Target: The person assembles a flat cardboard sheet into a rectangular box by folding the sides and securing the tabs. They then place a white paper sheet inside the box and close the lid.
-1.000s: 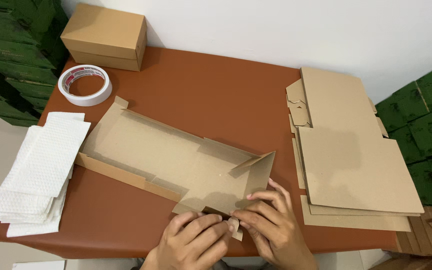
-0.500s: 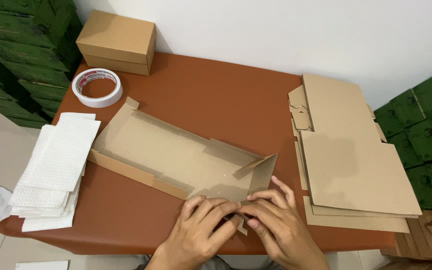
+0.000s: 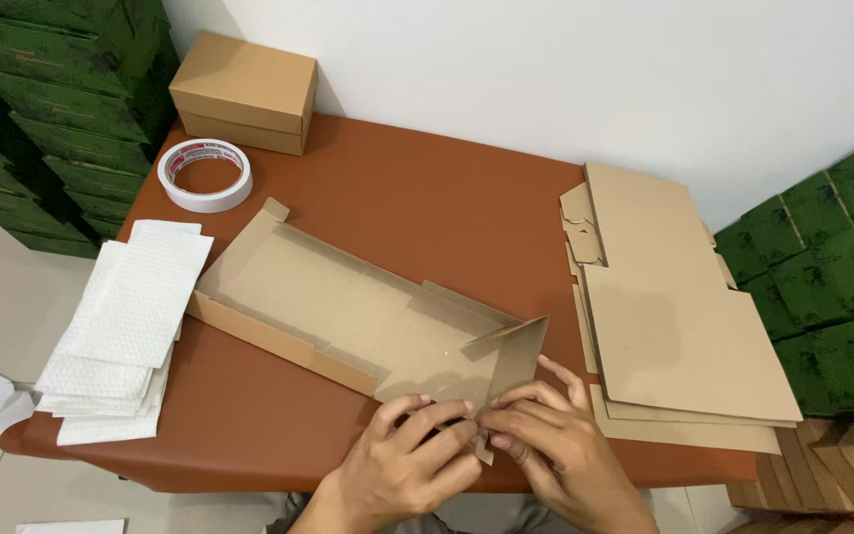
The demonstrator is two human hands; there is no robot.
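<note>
A flat brown cardboard box blank (image 3: 348, 307) lies partly folded on the brown table (image 3: 427, 198), its long side walls raised. At its near end a flap (image 3: 516, 361) stands upright. My left hand (image 3: 407, 465) and my right hand (image 3: 555, 445) meet at the near edge of the table, fingers pinching a small tab of the blank's near end between them. The fingertips hide the tab's fold.
A stack of flat cardboard blanks (image 3: 674, 326) lies at the right. White padded sheets (image 3: 126, 326) are piled at the left, a tape roll (image 3: 206, 174) and a closed brown box (image 3: 244, 91) behind them. Green boxes (image 3: 822, 257) stand on both sides.
My hands have stayed at the near end of the blank, fingers shifting slightly on the tab. The view has moved a little; the blank lies as before.
</note>
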